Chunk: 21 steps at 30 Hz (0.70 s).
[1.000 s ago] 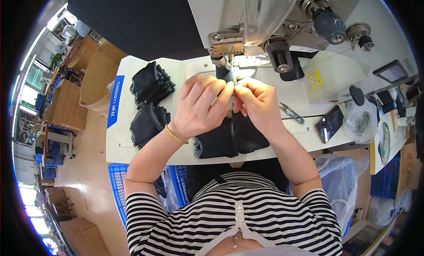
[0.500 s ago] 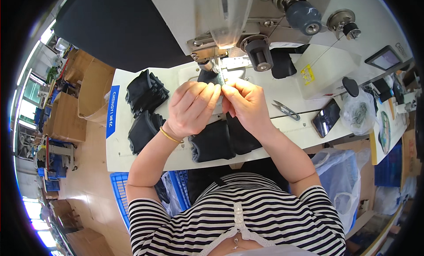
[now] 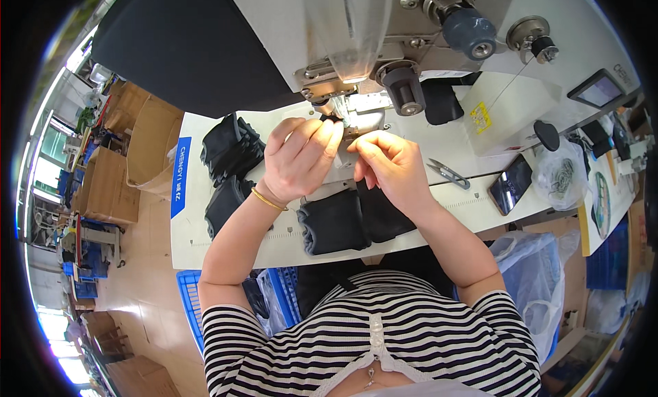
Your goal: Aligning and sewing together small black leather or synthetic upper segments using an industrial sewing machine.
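Under the lit needle area of a sewing machine (image 3: 343, 105), my left hand (image 3: 301, 157) pinches a small black fabric piece, mostly hidden by the fingers. My right hand (image 3: 392, 169) is just to the right, thumb and forefinger pressed together and the other fingers curled. Whatever it may hold is too small to make out. Below the hands, folded black fabric pieces (image 3: 334, 222) with grey edges lie at the table's front. Two more stacks of black fabric (image 3: 232, 147) are to the left of my left hand.
Thread snips (image 3: 449, 174) and a phone (image 3: 510, 184) lie right of my right hand on the white table (image 3: 439, 215). A clear plastic bag (image 3: 558, 174) stands beyond them. A blue basket (image 3: 190, 297) sits below the table's left front; a bag-lined bin (image 3: 531, 273) is at right.
My hands, which met at the fingertips near the needle, have parted slightly. The right has moved a little right and down; the left stays near the needle. The whole view has shifted slightly.
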Available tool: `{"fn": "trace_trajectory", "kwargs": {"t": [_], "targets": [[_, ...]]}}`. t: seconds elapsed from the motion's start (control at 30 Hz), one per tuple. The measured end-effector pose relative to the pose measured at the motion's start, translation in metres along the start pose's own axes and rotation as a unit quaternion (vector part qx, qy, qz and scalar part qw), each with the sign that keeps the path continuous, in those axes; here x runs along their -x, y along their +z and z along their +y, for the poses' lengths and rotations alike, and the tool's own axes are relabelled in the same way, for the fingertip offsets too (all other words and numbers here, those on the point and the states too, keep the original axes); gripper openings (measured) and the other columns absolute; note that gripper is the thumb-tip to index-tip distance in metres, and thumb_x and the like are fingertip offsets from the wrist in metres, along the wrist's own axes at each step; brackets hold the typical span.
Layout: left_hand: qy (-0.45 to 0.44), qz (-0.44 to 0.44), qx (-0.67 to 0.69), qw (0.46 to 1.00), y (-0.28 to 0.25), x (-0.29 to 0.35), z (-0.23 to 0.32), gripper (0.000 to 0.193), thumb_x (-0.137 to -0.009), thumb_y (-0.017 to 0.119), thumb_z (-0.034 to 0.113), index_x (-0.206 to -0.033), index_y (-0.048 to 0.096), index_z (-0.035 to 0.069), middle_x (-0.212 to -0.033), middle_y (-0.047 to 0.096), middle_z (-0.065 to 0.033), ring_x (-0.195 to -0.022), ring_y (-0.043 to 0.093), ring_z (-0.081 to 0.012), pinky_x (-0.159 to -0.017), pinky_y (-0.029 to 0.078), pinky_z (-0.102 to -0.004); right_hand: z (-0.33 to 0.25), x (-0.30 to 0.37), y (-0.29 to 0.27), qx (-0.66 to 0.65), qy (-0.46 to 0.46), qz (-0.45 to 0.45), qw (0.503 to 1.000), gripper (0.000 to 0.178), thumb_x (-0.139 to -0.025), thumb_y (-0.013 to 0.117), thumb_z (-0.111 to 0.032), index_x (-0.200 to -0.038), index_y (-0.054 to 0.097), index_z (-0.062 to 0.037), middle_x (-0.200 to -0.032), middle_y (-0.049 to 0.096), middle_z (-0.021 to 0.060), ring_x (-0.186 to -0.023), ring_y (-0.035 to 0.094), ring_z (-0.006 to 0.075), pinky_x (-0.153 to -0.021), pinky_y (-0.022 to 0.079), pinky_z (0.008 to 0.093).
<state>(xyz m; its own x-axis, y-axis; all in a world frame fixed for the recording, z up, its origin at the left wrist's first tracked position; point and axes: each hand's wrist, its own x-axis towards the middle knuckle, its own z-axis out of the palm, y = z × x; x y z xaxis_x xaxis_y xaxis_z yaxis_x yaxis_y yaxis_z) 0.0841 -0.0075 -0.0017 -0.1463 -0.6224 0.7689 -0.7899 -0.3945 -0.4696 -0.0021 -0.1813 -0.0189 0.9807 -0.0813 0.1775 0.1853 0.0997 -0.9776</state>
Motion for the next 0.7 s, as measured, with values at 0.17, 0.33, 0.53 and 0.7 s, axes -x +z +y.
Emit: {"fn": "trace_trajectory", "kwargs": {"t": [0.17, 0.33, 0.53, 0.7], "targets": [[-0.02, 0.012, -0.024, 0.999, 0.006, -0.001, -0.002, 0.022, -0.066, 0.071, 0.002, -0.088, 0.072, 0.006, -0.086, 0.067, -0.0007, -0.079, 0.065, -0.0152, -0.083, 0.043, -0.0337, 0.001, 0.002, -0.004, 0.007, 0.014, 0.001, 1.0, 0.019, -0.096, 0.055, -0.013, -0.092, 0.068, 0.0004, -0.064, 0.064, 0.0035, -0.052, 0.054, 0.0053, -0.049, 0.042, 0.0205], [-0.041, 0.025, -0.044, 0.998, 0.014, 0.004, -0.004, 0.024, -0.066, 0.068, 0.01, -0.089, 0.072, 0.006, -0.087, 0.067, -0.0011, -0.079, 0.064, -0.0153, -0.084, 0.042, -0.0354, 0.001, 0.002, -0.003, 0.018, 0.015, -0.005, 1.0, 0.02, -0.098, 0.055, -0.013, -0.094, 0.068, 0.0005, -0.066, 0.064, 0.0043, -0.054, 0.052, 0.0054, -0.051, 0.041, 0.0196], [-0.059, 0.048, -0.045, 0.996, 0.021, 0.004, -0.006, 0.023, -0.066, 0.069, 0.011, -0.088, 0.072, 0.007, -0.087, 0.067, -0.0006, -0.079, 0.063, -0.0152, -0.086, 0.041, -0.0357, 0.006, 0.006, -0.002, 0.021, 0.026, -0.027, 0.999, 0.02, -0.098, 0.055, -0.013, -0.094, 0.068, 0.0008, -0.066, 0.064, 0.0043, -0.055, 0.053, 0.0053, -0.051, 0.042, 0.0195], [-0.056, 0.045, -0.044, 0.996, 0.02, 0.004, -0.005, 0.024, -0.066, 0.068, 0.011, -0.09, 0.072, 0.007, -0.088, 0.066, 0.0, -0.08, 0.064, -0.0148, -0.087, 0.041, -0.0365, 0.011, 0.008, -0.002, 0.026, 0.032, -0.037, 0.998, 0.02, -0.098, 0.055, -0.013, -0.094, 0.068, 0.0004, -0.066, 0.064, 0.0041, -0.054, 0.052, 0.0052, -0.051, 0.042, 0.0195]]}}
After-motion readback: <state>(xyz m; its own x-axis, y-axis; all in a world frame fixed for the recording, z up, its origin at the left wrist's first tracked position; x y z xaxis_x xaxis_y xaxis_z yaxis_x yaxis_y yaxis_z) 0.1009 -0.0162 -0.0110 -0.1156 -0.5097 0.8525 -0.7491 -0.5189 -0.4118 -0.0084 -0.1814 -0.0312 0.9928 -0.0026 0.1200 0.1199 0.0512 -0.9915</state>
